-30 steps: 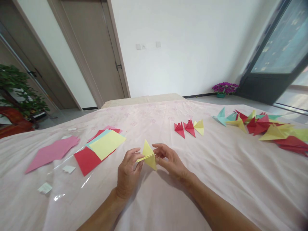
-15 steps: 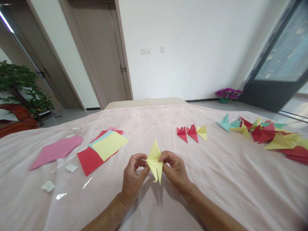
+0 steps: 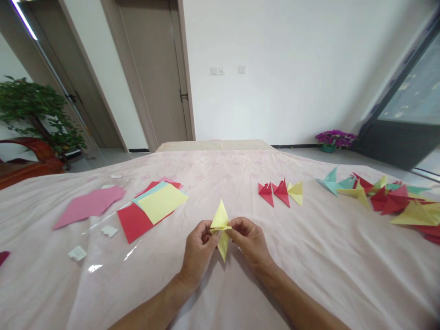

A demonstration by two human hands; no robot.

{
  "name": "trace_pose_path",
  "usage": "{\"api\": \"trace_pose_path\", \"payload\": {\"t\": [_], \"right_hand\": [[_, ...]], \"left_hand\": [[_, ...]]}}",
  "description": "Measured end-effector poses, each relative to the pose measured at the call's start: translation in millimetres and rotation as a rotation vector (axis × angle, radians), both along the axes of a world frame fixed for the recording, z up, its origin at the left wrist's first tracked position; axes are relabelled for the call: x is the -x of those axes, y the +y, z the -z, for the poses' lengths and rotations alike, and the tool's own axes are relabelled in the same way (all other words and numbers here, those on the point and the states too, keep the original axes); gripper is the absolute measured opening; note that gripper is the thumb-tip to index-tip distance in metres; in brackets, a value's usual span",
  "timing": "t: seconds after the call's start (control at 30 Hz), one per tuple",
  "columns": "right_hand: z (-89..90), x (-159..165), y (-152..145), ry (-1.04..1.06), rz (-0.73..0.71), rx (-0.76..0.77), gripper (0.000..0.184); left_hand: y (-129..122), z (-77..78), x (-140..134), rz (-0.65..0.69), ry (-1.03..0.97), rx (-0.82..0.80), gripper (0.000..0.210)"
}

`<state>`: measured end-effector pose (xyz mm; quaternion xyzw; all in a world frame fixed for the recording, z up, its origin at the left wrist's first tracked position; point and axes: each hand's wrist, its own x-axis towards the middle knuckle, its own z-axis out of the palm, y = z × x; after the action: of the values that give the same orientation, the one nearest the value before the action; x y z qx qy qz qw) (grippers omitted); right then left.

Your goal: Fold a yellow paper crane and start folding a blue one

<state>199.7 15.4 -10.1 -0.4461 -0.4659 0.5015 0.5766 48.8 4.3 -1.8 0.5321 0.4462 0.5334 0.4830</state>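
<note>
A yellow origami crane (image 3: pixel 220 214) is held just above the cloth at the front middle, one pointed wing up and the other pointing down toward me. My left hand (image 3: pixel 201 245) is closed on its left side, thumb and fingers pinching near the middle fold. On the opposite side my right hand (image 3: pixel 250 238) pinches the same fold. The fingertips hide part of the narrow centre. Beyond my right hand stand two red folded cranes (image 3: pixel 282 192) and a yellow folded crane (image 3: pixel 296 193) in a row.
Square papers in red, blue and yellow (image 3: pixel 163 204) overlap at the left, near pink sheets (image 3: pixel 89 206) and a clear plastic wrapper (image 3: pixel 108 250) with white scraps. Several finished cranes (image 3: pixel 395 199) pile up at the far right. A pale patterned cloth (image 3: pixel 220 172) covers the surface.
The crane's narrow ends, which pointed down toward me, now lie sideways across its middle between my fingers. Both hands have drawn closer to its centre. The view has turned slightly left.
</note>
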Motion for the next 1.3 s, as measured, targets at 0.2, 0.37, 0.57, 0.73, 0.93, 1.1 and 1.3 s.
{"api": "trace_pose_path", "payload": {"t": [0.2, 0.37, 0.57, 0.73, 0.93, 1.1, 1.3], "right_hand": [[-8.1, -0.2, -1.7, -0.031, -0.017, 0.029, 0.018], [-10.7, -0.6, -2.1, -0.029, -0.051, 0.074, 0.018], [-8.1, 0.4, -1.5, -0.046, -0.068, 0.098, 0.019], [-9.1, 0.5, -2.8, -0.079, -0.071, 0.095, 0.016], [-10.5, 1.7, -2.9, -0.118, -0.078, 0.108, 0.019], [-10.2, 1.3, -2.7, -0.106, -0.081, 0.123, 0.019], [-12.7, -1.8, -3.5, -0.055, -0.117, 0.142, 0.023]], "left_hand": [[-1.9, -2.5, 3.1, 0.052, -0.116, 0.015, 0.041], [1.3, 0.3, 0.4, 0.096, -0.164, 0.041, 0.043], [3.8, 2.5, -1.7, 0.128, -0.183, 0.079, 0.038], [4.1, 2.0, -0.2, 0.068, -0.099, 0.077, 0.031], [3.5, 0.7, 1.8, -0.022, -0.026, 0.070, 0.033], [3.5, -0.9, 2.3, -0.024, -0.021, 0.065, 0.038], [5.0, 4.7, 2.8, -0.063, -0.092, 0.019, 0.051]]}}
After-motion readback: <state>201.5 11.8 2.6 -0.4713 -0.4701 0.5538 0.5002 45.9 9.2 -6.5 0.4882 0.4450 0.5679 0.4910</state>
